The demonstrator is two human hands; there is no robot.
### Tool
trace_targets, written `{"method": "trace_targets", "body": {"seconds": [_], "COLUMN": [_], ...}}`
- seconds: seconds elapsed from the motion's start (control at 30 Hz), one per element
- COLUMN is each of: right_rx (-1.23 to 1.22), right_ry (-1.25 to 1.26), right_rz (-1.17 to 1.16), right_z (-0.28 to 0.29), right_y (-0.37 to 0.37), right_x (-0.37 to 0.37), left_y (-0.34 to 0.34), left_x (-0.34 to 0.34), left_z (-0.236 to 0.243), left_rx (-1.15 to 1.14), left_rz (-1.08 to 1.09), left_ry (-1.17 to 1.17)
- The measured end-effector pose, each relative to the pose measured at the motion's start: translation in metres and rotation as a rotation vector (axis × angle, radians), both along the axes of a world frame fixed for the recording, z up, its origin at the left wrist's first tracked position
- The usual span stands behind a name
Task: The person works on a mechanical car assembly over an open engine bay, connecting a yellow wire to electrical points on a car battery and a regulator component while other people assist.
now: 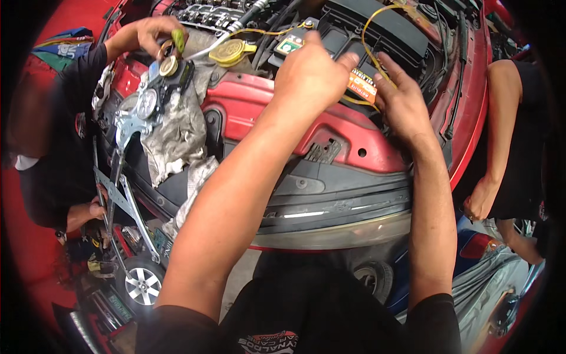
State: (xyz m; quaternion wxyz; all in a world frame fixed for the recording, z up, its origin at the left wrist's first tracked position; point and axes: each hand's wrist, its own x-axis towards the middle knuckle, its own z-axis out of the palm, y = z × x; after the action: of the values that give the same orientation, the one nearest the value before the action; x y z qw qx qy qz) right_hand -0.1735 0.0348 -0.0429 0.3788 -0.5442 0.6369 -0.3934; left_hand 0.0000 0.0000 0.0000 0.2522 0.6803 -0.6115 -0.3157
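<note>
My left hand [311, 74] is over a car battery [361, 87] with an orange label, its fingers curled. What they hold, if anything, is hidden behind the hand. On the battery's right side, my right hand [405, 101] has its fingers bent round a thin yellow wire [367, 35]. This wire loops up over the black engine-bay box [377, 32], and a stretch of it shows under the battery's front edge. Another yellow length runs left from a battery terminal [308, 24].
The red front panel [247, 100] and bumper lie below my arms. At left, another person grips a metal scissor-type linkage [121, 197] and a yellow-green tool [178, 40] above a grey rag [177, 135]. A yellow cap [229, 52] sits near the engine. A second person stands at right.
</note>
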Motion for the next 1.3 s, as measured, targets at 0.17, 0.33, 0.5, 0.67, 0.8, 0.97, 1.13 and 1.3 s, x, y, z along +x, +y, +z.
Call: {"method": "trace_targets", "body": {"seconds": [0.17, 0.33, 0.5, 0.67, 0.8, 0.97, 1.13, 1.3], "right_rx": [0.148, 0.077, 0.386, 0.566, 0.581, 0.389, 0.754, 0.56], "right_ry": [-0.443, -0.359, -0.641, -1.013, -1.093, -0.822, -0.184, -0.374], "right_rz": [-0.025, -0.153, 0.087, -0.045, -0.087, -0.33, 0.065, -0.147], "right_z": [0.022, 0.039, 0.048, 0.032, 0.039, 0.03, 0.046, 0.041], "right_y": [0.011, -0.024, -0.065, -0.054, -0.056, -0.064, -0.056, -0.074], "right_x": [0.01, -0.017, -0.049, -0.017, -0.039, -0.042, -0.036, -0.049], "left_y": [0.015, 0.067, 0.139, 0.192, 0.22, 0.245, 0.274, 0.297], "left_x": [0.024, 0.049, 0.074, 0.089, 0.096, 0.121, 0.152, 0.179], "left_z": [-0.001, 0.031, 0.07, 0.069, 0.077, 0.085, 0.086, 0.089], "left_rx": [-0.164, -0.349, -0.326, -0.026, -0.06, 0.014, 0.133, 0.262], "left_rz": [-0.496, -0.397, -0.198, -0.182, -0.017, 0.097, 0.286, 0.441], "left_ry": [-0.032, -0.026, -0.07, -0.089, -0.158, -0.138, -0.045, 0.161]}}
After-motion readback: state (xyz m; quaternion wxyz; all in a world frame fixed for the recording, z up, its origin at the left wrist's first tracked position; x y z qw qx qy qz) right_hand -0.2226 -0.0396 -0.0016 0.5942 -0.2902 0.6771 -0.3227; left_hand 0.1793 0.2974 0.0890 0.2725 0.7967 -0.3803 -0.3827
